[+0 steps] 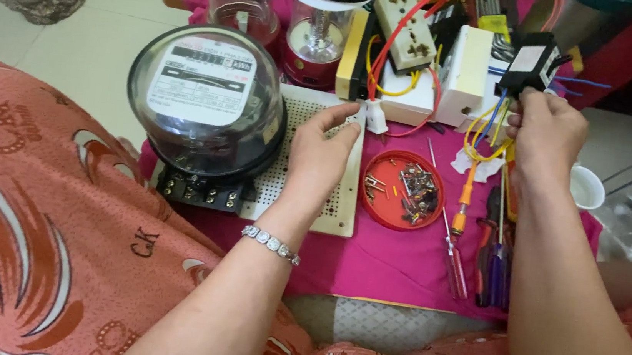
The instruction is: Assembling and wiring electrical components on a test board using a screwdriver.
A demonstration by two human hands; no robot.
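Fingers of the left hand (324,151) pinched a small white connector (375,118) at the perforated board (333,202) edge; the right hand (546,130) gripped a black module (532,61) by its wires. The electric meter (206,101) sat mounted; both parts remained unfixed.

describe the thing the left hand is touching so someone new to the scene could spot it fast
Start at the big round electricity meter with the clear dome, mounted on a cream perforated board. Follow the board to its far right corner, where the left hand pinches a small white connector block. Unlike the larger white socket boxes behind it, it is tiny and has red wires running up from it.
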